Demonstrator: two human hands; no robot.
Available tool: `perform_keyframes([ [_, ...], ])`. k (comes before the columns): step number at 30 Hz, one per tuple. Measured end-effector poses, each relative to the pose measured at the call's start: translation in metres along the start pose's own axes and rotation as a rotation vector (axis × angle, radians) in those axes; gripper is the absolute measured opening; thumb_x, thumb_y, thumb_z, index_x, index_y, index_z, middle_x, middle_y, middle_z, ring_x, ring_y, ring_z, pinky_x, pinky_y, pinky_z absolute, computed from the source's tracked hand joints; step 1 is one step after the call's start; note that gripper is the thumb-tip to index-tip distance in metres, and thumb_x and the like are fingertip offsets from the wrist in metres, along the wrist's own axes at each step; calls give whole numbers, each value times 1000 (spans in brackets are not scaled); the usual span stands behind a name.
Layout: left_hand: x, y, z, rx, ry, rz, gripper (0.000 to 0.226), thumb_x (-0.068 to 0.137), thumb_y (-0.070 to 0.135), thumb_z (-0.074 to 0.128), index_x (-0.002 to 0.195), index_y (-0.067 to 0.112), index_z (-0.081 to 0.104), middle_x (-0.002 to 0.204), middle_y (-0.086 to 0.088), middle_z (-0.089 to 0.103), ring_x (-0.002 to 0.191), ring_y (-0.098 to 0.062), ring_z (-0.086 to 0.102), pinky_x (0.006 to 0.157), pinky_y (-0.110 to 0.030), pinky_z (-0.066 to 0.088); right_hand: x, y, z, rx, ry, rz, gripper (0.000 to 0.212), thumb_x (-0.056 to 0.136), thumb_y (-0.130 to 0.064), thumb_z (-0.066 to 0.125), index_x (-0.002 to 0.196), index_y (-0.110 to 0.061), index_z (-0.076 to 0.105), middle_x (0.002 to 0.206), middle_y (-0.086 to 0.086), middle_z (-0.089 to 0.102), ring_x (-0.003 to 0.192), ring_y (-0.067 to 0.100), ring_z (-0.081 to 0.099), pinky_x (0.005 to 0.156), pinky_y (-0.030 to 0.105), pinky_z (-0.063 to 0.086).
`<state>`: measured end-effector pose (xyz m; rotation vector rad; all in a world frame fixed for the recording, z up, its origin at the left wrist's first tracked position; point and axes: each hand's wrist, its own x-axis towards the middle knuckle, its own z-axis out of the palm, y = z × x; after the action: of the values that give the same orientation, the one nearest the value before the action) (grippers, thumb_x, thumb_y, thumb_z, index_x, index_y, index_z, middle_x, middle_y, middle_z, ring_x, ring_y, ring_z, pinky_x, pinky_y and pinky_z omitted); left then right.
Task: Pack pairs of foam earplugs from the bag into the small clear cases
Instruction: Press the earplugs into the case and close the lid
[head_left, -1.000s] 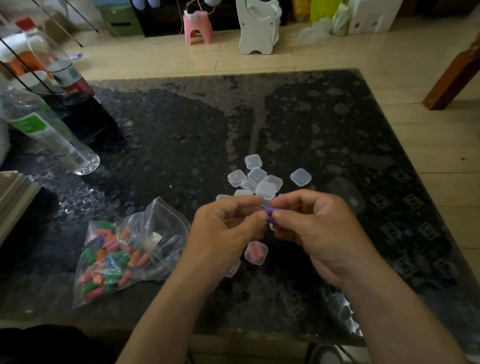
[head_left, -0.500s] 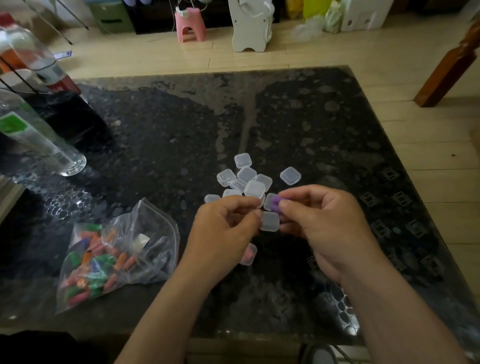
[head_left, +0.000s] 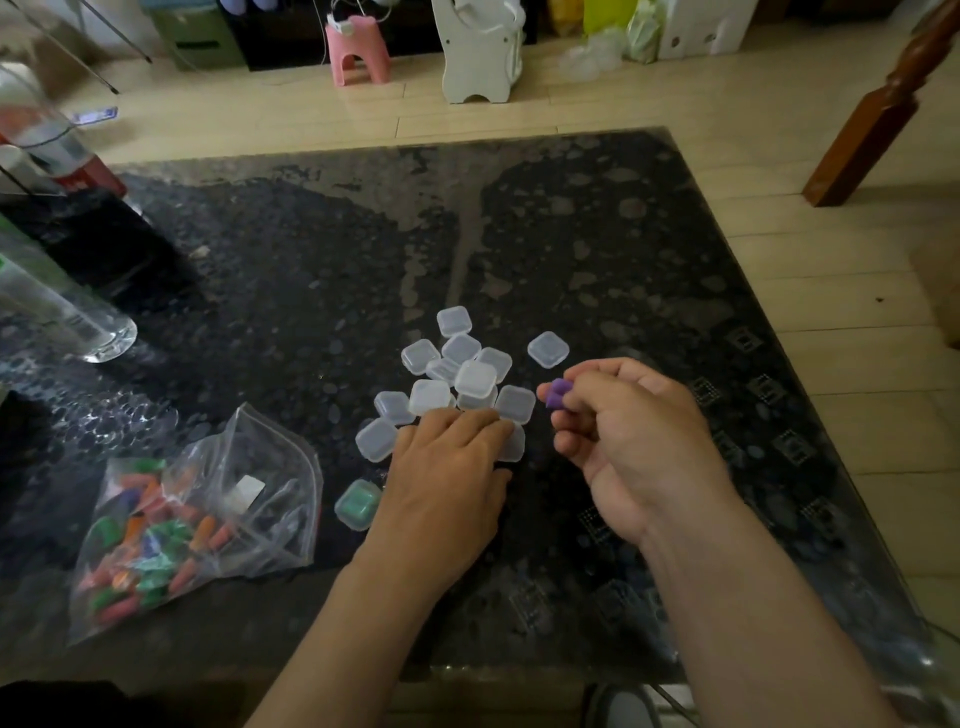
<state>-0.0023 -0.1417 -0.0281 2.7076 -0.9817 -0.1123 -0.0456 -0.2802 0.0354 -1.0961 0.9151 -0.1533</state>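
Several small clear cases (head_left: 475, 376) lie heaped in the middle of the dark glass table (head_left: 597, 234). My left hand (head_left: 447, 478) lies flat over the near edge of the heap, its fingertips on a clear case (head_left: 514, 441) that is mostly hidden. My right hand (head_left: 623, 441) hovers just right of the heap and pinches purple earplugs (head_left: 558, 394) at its fingertips. A case with green earplugs (head_left: 357, 505) sits left of my left wrist. The clear zip bag (head_left: 192, 525) of orange, green and blue earplugs lies at the near left.
A clear bottle (head_left: 57, 306) lies at the left edge, with another red-labelled bottle (head_left: 57, 150) behind it. A wooden chair leg (head_left: 878, 109) stands past the table's far right corner. Pink and white stools stand on the floor beyond.
My hands have drawn apart. The left hand dropped flat onto the cases, and the right hand kept the purple earplugs and moved right. The green-filled case is now uncovered.
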Motion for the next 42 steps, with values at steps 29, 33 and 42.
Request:
perform_keyframes([
  [29,-16,-22,-30,-620,467,-39,33,89,3,72,119,15,75,120,7,72,106,2,67,88,-6,48,-15,12,24,-374,-300,56,19,90,-35,66,87,-16,70,60,-4,45,50,10,37,43,25,23],
  [33,-18,-31,-34,-651,433,9,33,86,-1,74,116,14,76,110,12,70,98,3,67,82,-7,50,-15,17,29,-373,-350,8,20,94,-32,65,79,-20,70,58,-3,43,47,8,36,39,23,23],
  [42,-19,-38,-42,-761,407,-17,25,84,15,80,109,17,76,107,7,68,93,-7,70,77,-16,57,-10,22,27,-323,-486,-99,29,81,-33,71,79,-4,66,63,5,37,51,15,29,41,24,18],
])
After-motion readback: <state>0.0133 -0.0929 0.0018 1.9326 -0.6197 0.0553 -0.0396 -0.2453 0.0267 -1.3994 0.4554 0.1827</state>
